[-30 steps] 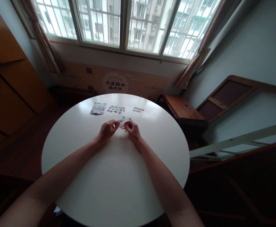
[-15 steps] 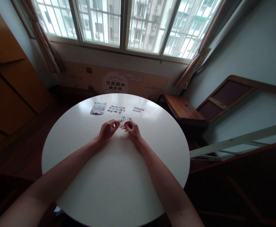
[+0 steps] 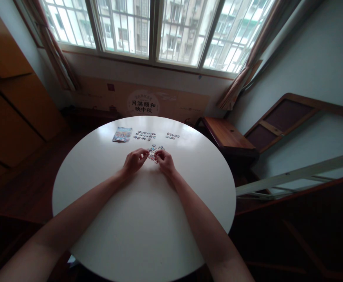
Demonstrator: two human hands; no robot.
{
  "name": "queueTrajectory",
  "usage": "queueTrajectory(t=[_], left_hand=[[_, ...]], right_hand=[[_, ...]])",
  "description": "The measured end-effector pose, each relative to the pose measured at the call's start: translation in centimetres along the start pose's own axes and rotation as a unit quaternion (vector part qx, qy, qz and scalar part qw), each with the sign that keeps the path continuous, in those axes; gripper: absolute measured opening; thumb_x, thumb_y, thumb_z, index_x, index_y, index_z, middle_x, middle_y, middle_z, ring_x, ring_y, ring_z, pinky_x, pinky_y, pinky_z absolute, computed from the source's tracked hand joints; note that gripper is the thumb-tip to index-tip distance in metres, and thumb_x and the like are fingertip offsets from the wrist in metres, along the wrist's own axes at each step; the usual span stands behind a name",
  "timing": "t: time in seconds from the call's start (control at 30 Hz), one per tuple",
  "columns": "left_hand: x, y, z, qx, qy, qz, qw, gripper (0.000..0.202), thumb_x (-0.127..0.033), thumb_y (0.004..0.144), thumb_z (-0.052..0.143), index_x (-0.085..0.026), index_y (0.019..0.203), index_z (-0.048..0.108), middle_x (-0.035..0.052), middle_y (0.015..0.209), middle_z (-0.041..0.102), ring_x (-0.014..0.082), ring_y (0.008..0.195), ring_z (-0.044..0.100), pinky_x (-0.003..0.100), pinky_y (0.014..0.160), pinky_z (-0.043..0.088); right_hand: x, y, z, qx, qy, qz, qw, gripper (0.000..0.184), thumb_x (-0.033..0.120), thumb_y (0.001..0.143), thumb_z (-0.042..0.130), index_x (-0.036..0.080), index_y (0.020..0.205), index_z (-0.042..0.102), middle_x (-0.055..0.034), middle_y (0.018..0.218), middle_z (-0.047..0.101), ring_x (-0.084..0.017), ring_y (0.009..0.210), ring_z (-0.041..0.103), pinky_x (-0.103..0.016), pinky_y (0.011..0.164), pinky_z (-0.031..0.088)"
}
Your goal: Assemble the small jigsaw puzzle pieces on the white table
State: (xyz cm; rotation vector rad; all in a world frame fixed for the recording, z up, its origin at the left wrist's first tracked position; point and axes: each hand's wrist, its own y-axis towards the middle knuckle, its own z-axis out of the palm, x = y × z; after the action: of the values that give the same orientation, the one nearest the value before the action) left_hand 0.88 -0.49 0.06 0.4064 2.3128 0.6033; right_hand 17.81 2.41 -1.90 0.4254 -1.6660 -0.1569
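A small heap of jigsaw puzzle pieces (image 3: 153, 150) lies on the white round table (image 3: 136, 219). At the heap's left edge is my left hand (image 3: 135, 159), its thumb and fingertips pinched together. My right hand (image 3: 165, 161) is on the opposite side, fingers curled and closed at the pieces. Whatever either pinch holds is too small to make out. Behind the heap, several puzzle pieces (image 3: 144, 135) are laid out in rows, and a smaller group of pieces (image 3: 172, 136) sits to the right. A colourful printed packet (image 3: 122, 134) lies flat at the left.
Beyond the table a printed board (image 3: 171, 102) leans under the barred window (image 3: 124, 31). To the right stand a wooden side table (image 3: 230, 133) and a wooden frame with dark panels (image 3: 289, 117). An orange-brown cabinet (image 3: 15, 117) is on the left.
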Motion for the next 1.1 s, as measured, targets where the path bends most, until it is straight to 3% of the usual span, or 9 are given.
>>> queueTrajectory(t=[0.63,1.1], left_hand=[[-0.2,0.04,-0.03,0.008,0.011,-0.004,1.0,0.025,-0.037,0.087,0.048,-0.019,0.085,0.066,0.0031,0.079,0.069,0.0142,0.06,0.059,0.024,0.057,0.042],[-0.24,-0.09,-0.03,0.011,0.011,-0.021,1.0,0.02,-0.035,0.085,0.049,-0.021,0.083,0.063,-0.0011,0.062,0.061,0.013,0.052,0.055,0.023,0.054,0.04]], right_hand=[[0.29,-0.1,0.15,-0.009,0.005,0.006,1.0,0.023,0.04,0.076,0.061,0.017,0.079,0.057,-0.0011,0.062,0.062,-0.013,0.056,0.059,-0.024,0.051,0.049],[0.41,-0.13,0.06,0.002,0.013,-0.011,1.0,0.019,0.036,0.075,0.06,0.019,0.083,0.057,0.0011,0.061,0.06,-0.012,0.053,0.057,-0.023,0.051,0.047]])
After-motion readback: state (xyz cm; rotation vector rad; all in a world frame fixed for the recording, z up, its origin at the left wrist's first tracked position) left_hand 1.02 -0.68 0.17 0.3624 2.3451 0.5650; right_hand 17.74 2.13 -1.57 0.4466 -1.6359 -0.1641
